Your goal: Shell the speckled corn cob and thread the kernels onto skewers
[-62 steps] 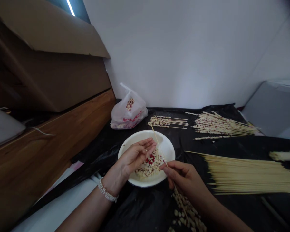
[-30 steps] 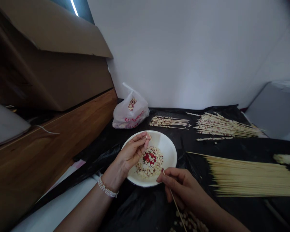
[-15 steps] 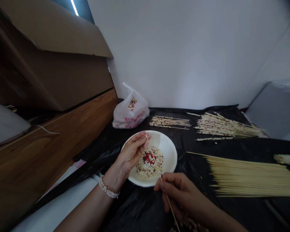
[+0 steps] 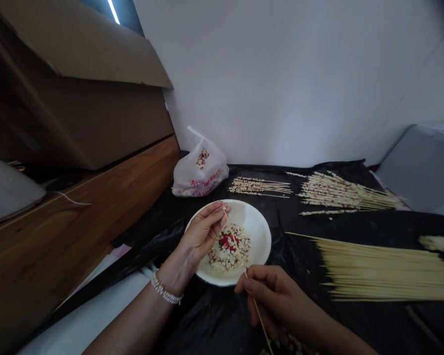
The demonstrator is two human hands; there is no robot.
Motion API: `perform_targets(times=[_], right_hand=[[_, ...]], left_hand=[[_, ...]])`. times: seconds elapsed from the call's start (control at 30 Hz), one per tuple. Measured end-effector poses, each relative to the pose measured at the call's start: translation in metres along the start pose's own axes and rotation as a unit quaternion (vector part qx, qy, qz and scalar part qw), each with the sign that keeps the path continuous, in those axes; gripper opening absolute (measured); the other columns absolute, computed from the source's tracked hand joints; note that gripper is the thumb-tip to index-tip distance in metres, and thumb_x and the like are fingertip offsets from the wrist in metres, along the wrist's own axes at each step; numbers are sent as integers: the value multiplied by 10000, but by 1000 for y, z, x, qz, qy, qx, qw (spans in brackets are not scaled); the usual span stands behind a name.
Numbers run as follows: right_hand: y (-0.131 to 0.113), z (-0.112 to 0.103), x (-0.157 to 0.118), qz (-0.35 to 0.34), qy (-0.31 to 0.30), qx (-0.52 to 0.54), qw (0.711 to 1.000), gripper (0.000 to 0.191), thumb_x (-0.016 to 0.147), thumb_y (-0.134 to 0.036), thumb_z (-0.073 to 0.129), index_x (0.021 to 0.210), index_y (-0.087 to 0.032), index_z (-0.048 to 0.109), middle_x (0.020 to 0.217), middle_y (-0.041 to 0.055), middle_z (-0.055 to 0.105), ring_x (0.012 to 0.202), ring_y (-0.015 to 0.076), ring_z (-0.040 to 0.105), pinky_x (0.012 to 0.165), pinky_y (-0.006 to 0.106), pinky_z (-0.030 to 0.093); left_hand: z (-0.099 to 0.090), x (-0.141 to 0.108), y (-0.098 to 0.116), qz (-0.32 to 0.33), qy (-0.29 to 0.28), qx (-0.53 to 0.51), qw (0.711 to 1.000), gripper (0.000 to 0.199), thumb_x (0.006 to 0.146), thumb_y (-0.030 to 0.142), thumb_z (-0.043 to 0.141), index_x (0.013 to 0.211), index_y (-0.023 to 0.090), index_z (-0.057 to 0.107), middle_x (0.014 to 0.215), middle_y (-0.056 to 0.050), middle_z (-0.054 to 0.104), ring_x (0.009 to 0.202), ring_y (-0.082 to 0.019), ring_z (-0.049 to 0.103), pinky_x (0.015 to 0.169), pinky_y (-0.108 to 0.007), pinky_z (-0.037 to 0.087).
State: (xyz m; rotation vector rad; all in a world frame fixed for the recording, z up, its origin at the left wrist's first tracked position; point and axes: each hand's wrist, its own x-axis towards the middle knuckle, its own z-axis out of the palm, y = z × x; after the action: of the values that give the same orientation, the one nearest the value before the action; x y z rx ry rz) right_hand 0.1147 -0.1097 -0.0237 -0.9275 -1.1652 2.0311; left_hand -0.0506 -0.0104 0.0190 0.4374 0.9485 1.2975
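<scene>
Over the left side of a white bowl [image 4: 261, 236], my left hand [image 4: 205, 229] pinches a small pale kernel at the tip of a thin wooden skewer [image 4: 237, 244]. Pale and dark-red kernels [image 4: 225, 261] lie in the bowl, with a red patch in their middle. The skewer slants down toward my right hand [image 4: 268, 293], whose fingers are closed on it at the bowl's lower right edge. A dark-red bit shows at those fingertips, and the skewer's lower end sticks out below them.
Behind the bowl stands a white plastic bag [image 4: 202, 175]. Filled skewers lie in a small group [image 4: 259, 187] and a larger pile [image 4: 329, 192]. Bare skewers [image 4: 388, 271] are at the right on black plastic sheeting [image 4: 214, 315]. A cardboard box [image 4: 107, 118] is at the left.
Both hands keep almost the same place. My right hand and the skewer's lower end have shifted very slightly left.
</scene>
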Motion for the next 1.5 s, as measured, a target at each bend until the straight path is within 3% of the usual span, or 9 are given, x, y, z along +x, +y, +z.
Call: perform_targets(times=[0.67,0.9,1.07,1.2,1.27,1.5], right_hand=[[4,2,1,9,-20,69,997,413,866,-567,655,931,-160,627,569,-35,650,305,32,446,269,117,277],[10,2,4,2,-9,28,1000,494,829,-656,640,914,-170,607,575,-33,643,290,38,420,275,146,254],[4,-3,3,-41,24,-54,997,473,866,-644,601,892,-174,638,505,-60,564,329,30,350,344,163,212],[-1,-4,2,-58,28,-71,995,418,908,-578,588,888,-168,666,498,-62,538,380,35,340,401,178,208],[-1,-4,2,-56,23,-65,996,400,917,-560,588,898,-169,673,499,-63,538,381,36,328,406,185,197],[0,-4,3,-55,25,-28,998,414,916,-570,591,888,-165,675,478,-69,517,359,36,291,387,200,159]], left_hand=[[-5,5,-8,57,-17,26,998,212,712,-81,717,809,108,723,831,-70,768,735,-100,718,719,-156,585],[-5,5,-11,69,-25,49,996,189,685,-46,760,794,106,734,842,-87,776,775,-115,724,723,-157,572],[-5,5,-4,37,-35,7,999,163,813,1,673,930,94,737,942,-107,764,826,-131,729,737,-173,589],[-6,7,1,-59,-66,-59,994,164,947,172,580,949,76,714,659,-24,641,513,-58,587,496,-132,512],[-6,6,1,-91,-92,-81,988,210,972,221,549,955,78,702,595,11,564,466,-45,523,456,-125,472],[-5,3,2,-94,-103,-122,983,183,969,193,551,905,84,682,657,2,576,505,-36,528,475,-125,458]])
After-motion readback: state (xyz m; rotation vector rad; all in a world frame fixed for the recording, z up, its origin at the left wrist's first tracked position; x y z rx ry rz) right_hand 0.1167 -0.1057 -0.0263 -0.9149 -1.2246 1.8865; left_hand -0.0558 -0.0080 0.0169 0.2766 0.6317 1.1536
